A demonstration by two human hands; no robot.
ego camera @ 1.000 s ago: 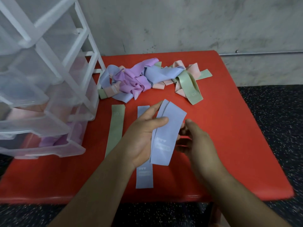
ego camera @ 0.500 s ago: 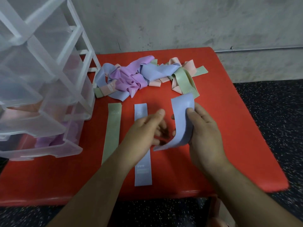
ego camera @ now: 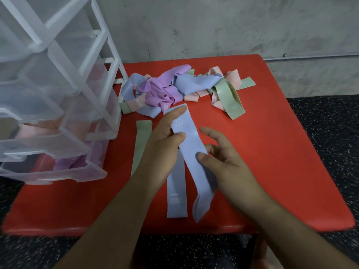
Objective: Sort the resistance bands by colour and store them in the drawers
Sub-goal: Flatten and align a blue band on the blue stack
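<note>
The blue band (ego camera: 191, 146) is up off the table (ego camera: 281, 152), slanting between both hands. The left hand (ego camera: 162, 141) has its top end: the forefinger lies straight along the band's left edge up to the tip, and the thumb presses on the front face just under a white "20". The right hand (ego camera: 230, 164) takes it lower down, with the thumb flat on the front and curled fingers behind, while its forefinger sticks out loose and touches nothing.

Below the right thumb the band hangs free, and its bottom end gapes open as a loop near the table's front edge. It is pale blue, smooth and wide, doubled flat along most of its length.

Just to its left a second blue one, the flat band (ego camera: 176, 195), lies straight on the table, partly under the left hand. A green band (ego camera: 142, 140) lies beside that. The mixed pile (ego camera: 171, 90) sits behind, and the drawers (ego camera: 58, 117) stand at the left.
</note>
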